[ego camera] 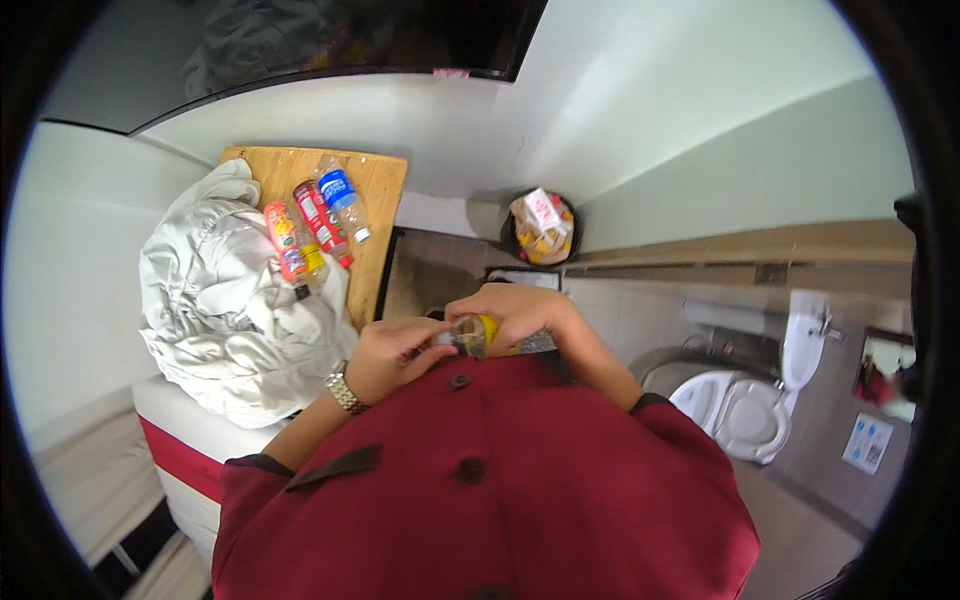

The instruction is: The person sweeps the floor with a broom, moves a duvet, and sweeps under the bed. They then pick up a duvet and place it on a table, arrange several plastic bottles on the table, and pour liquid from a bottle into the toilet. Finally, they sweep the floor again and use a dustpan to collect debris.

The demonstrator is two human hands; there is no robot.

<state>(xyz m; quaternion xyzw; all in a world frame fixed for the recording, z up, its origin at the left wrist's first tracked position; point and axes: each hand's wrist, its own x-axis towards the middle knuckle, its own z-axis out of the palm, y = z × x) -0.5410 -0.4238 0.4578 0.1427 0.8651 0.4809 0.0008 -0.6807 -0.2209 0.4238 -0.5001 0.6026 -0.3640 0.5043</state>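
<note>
In front of my jacket I hold a clear plastic bottle (pixel 471 335) with a yellow label, lying roughly sideways. My right hand (pixel 525 309) is wrapped around its labelled body. My left hand (pixel 397 349), with a metal-band watch (pixel 345 391) on the wrist, pinches the neck end with thumb and fingers. A whitish cap shows partly between those fingers; whether it is loose cannot be seen. On the left lie more plastic bottles: one with a blue label (pixel 336 187), a red one (pixel 321 219), an orange-pink one (pixel 283 236) and one with a yellow label (pixel 311 259).
White crumpled linen (pixel 217 300) covers part of a wooden tabletop (pixel 379 217) and the bed corner (pixel 180 405). A full waste bin (pixel 572 232) stands against the wall. A television (pixel 300 45) hangs above the table. On the right is a bathroom with a toilet (pixel 750 420).
</note>
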